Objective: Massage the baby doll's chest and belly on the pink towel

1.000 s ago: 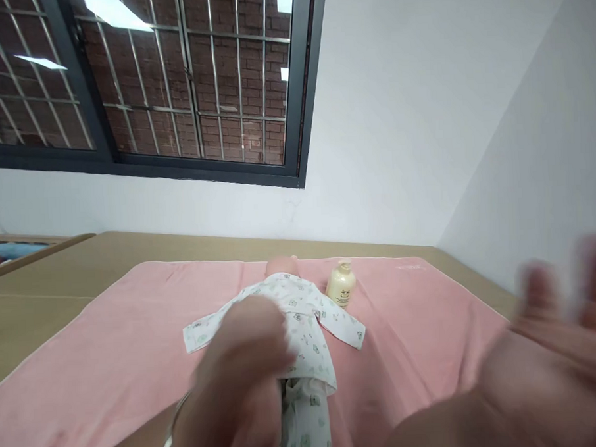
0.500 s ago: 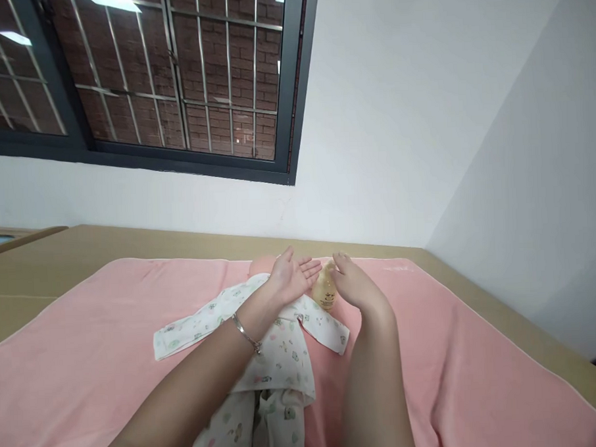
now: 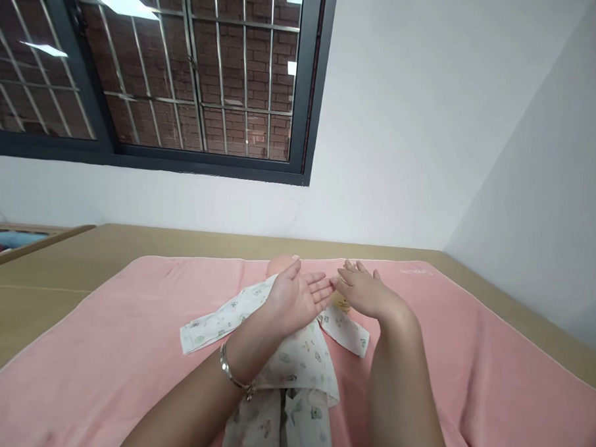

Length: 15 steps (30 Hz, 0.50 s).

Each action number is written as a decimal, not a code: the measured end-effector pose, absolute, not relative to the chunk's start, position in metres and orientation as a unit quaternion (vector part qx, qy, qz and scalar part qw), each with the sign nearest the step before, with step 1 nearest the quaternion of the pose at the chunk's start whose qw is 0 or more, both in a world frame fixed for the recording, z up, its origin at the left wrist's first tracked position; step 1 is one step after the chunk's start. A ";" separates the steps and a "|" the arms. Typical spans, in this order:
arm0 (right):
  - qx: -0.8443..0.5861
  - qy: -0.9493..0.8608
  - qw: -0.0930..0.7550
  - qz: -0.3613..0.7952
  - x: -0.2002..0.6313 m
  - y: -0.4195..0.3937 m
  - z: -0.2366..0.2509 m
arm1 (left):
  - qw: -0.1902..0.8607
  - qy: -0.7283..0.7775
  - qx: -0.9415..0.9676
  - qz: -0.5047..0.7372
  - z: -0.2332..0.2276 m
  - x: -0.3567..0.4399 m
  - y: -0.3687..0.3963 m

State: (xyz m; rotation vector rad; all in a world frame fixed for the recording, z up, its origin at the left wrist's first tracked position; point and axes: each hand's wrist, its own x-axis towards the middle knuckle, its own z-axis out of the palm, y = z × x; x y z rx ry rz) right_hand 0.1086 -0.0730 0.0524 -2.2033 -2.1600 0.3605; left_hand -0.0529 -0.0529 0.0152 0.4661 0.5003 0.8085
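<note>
My left hand (image 3: 298, 296) is palm up with its fingers stretched out and holds nothing. Palm down, my right hand (image 3: 364, 288) has its fingers apart, their tips close to the left fingertips; whether they touch I cannot tell. Below my hands lies a baby doll (image 3: 280, 264) in a white printed top (image 3: 304, 358) and matching trousers (image 3: 307, 424), its sleeves spread out. My left hand hides much of its head and chest. A yellowish bottle (image 3: 341, 302) stands behind my right hand, mostly covered by it.
A pink blanket (image 3: 149, 322) lies under the doll on a wooden surface (image 3: 145, 237) with a raised edge. Behind it rise a white wall (image 3: 388, 147) and a barred window (image 3: 203, 76). Something blue (image 3: 27, 238) shows at the far left.
My right hand has turned palm down and spread its fingers, and now covers more of the bottle. The left hand stays palm up, slightly lower. The view has shifted a little left.
</note>
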 end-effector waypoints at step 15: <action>-0.353 -0.849 0.344 -0.189 -0.055 -0.187 0.002 | 0.661 0.229 0.431 0.570 0.054 -0.143 -0.129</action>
